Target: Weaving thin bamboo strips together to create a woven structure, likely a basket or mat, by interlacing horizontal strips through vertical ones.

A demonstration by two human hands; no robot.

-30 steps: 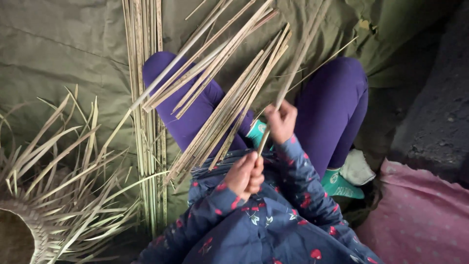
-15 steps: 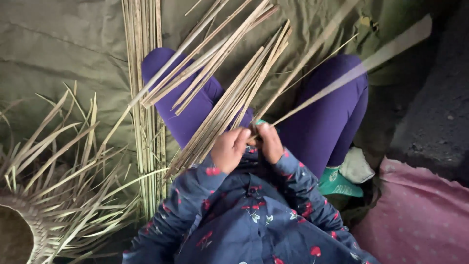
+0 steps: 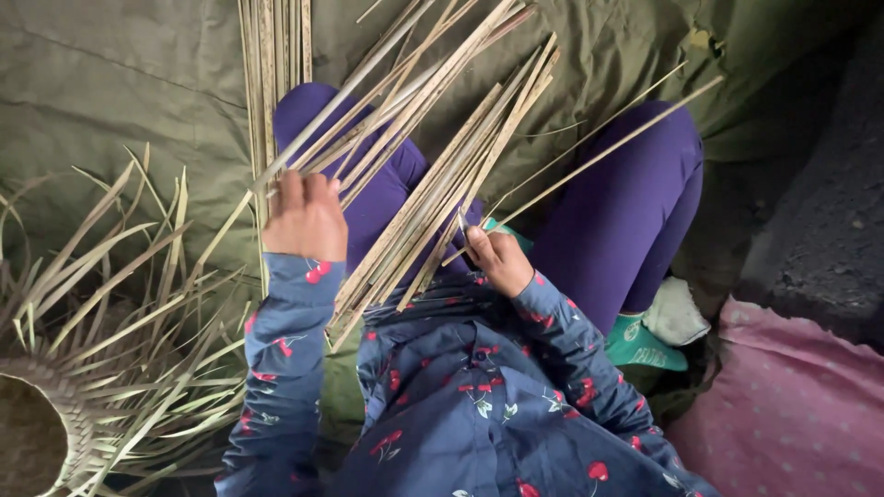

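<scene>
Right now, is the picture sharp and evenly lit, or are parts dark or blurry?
Head view: soft, even light with no glare. The left hand, the right hand and the bamboo strips look fairly sharp. The strip tips at the top edge are slightly soft. The right side by the dark ground falls into shadow, and so does the inside of the half-woven basket at lower left.

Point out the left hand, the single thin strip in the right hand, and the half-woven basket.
left hand (image 3: 307, 218), head view, back of hand
single thin pale bamboo strip (image 3: 608, 152), head view, mid-length
half-woven round bamboo basket (image 3: 69, 405), head view, woven rim
</scene>
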